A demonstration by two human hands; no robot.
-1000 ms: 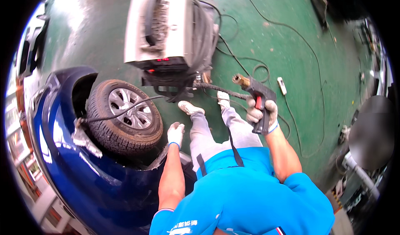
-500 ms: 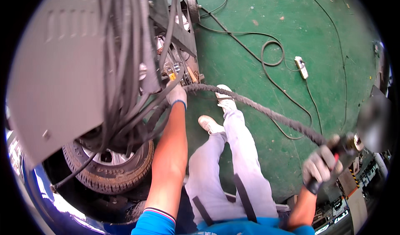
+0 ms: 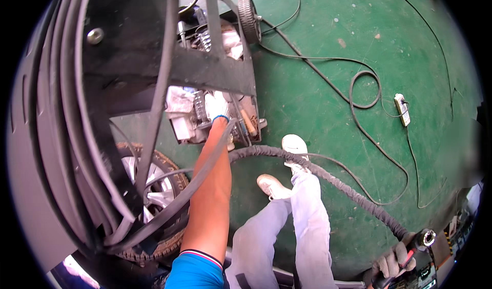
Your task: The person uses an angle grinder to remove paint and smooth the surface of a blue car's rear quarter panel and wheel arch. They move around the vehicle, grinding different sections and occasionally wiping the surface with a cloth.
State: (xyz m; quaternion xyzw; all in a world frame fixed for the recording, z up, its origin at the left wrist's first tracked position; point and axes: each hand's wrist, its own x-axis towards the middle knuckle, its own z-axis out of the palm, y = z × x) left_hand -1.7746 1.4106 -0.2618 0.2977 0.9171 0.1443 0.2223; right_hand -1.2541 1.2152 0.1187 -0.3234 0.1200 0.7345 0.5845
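My left hand, in a white glove with a blue cuff, reaches into the low tool tray of a black cart. Metal tools and sockets lie around it; its fingers are too small and overlapped to read. A dark flat cable passes over my left forearm. At the lower right, my gloved right hand is closed around a black-and-red handheld gun with a round metal nozzle. A thick hose in a wrinkled dark sleeve runs from that gun leftward past my shoes.
The black cart frame with a wheel and hanging cables fills the left. A car wheel stands below it. Black cords and a white power strip lie on the green floor.
My left hand has gone from the tray's near side farther in among the tools. The view has shifted, with the cart frame now larger. My right hand with the gun appears lower.
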